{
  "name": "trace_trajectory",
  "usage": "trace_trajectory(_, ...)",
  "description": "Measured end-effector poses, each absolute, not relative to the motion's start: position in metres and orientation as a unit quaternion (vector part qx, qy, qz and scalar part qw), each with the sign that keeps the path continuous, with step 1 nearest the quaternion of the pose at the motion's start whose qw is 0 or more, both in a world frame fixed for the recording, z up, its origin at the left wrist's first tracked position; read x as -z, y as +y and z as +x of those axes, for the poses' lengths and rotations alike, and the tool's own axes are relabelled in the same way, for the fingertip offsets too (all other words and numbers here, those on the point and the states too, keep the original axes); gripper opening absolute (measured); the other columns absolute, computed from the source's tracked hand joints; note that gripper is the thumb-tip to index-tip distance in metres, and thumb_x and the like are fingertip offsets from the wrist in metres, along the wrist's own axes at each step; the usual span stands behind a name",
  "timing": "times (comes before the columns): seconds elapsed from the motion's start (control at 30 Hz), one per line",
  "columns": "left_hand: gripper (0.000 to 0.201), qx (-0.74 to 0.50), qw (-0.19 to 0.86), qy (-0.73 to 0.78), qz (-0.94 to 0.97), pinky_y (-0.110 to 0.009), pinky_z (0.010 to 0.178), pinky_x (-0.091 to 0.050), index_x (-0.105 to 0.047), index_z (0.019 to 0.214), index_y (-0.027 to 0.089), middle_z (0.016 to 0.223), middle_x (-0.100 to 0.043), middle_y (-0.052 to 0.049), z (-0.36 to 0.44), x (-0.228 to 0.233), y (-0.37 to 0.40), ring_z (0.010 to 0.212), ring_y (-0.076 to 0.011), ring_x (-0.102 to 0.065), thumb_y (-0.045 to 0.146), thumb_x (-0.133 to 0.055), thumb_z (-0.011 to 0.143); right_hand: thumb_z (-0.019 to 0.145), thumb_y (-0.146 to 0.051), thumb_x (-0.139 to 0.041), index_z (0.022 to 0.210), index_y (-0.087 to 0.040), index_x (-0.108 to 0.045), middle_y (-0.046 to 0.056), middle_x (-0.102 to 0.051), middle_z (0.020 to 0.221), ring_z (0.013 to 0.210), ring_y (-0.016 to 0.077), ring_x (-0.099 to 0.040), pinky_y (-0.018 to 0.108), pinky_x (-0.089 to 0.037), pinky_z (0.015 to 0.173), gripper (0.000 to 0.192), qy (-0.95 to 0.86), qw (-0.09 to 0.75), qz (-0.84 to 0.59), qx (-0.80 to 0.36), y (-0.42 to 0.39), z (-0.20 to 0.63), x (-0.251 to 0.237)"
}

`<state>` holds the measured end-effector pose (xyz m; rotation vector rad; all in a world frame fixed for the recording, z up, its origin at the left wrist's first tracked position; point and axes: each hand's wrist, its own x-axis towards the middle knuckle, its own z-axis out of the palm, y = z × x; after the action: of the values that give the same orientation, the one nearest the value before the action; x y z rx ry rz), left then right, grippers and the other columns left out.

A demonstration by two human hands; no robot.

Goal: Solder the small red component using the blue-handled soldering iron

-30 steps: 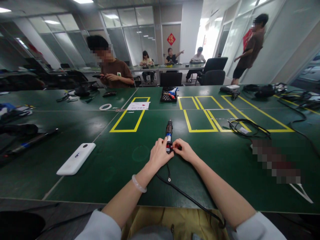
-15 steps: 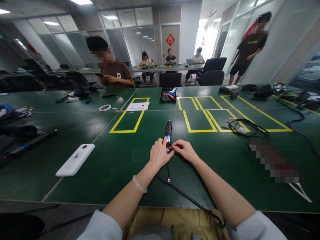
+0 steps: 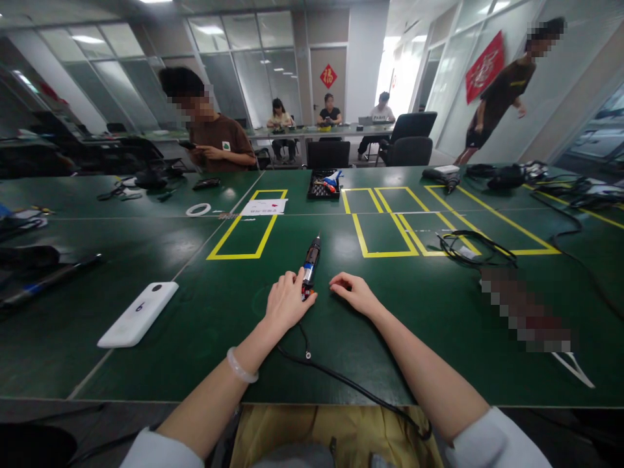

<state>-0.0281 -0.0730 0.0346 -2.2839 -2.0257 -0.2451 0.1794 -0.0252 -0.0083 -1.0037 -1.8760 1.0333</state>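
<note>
The left hand (image 3: 285, 302) curled around the rear end of the corded tool (image 3: 310, 263) at frame centre; the right hand (image 3: 354, 294) rested loosely open and empty just beside it on the green table (image 3: 205, 325). This looked like a repositioning step; next, a steadier two-handed grip seemed needed.

Tool (image 3: 310, 263) on table (image 3: 205, 325) between hands; white device (image 3: 138, 314) left, coiled cable (image 3: 475, 249) right

Bright, evenly lit office under wide-angle distortion

Ceiling strip lights (image 3: 88, 39) at eleven o'clock threw soft glare on the glossy dark-green table (image 3: 160, 240); daylight blew out at one o'clock, edges bowed, and shadows stayed faint.
</note>
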Motion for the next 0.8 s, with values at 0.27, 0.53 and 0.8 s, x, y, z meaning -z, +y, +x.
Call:
trace_trajectory(0.27,0.068,0.020,0.083,-0.718,-0.690,-0.039,0.080,-0.043,-0.037,0.143,0.017,0.118,-0.051,-0.016,-0.113,-0.036,-0.095,0.097,-0.0293,-0.053,0.059,-0.032,0.089,0.085,-0.030,-0.055,0.087,-0.016,-0.066,0.002,-0.066,0.077,0.068,0.0134,-0.057,0.025,-0.042,0.065,0.018,-0.736,0.359,-0.405,-0.406,-0.027,0.179,0.003)
trace_trajectory(0.53,0.075,-0.024,0.107,-0.785,-0.610,-0.041,0.079,-0.043,-0.037,0.143,0.013,0.120,-0.052,-0.021,-0.208,-0.033,-0.117,0.101,-0.0347,-0.053,0.062,-0.026,0.088,0.085,-0.029,-0.055,0.087,-0.016,-0.066,0.003,-0.069,0.081,0.070,0.0145,-0.059,0.025,-0.043,0.067,0.018,-0.740,0.352,-0.401,-0.410,-0.027,0.178,0.004)
trace_trajectory(0.8,0.065,-0.052,0.140,-0.814,-0.562,-0.040,0.080,-0.044,-0.039,0.140,0.020,0.123,-0.055,-0.016,-0.257,-0.033,-0.131,0.102,-0.0326,-0.054,0.060,-0.033,0.088,0.085,-0.027,-0.055,0.088,-0.016,-0.067,0.003,-0.069,0.080,0.070,0.0143,-0.060,0.025,-0.043,0.067,0.017,-0.744,0.349,-0.397,-0.410,-0.026,0.178,0.005)
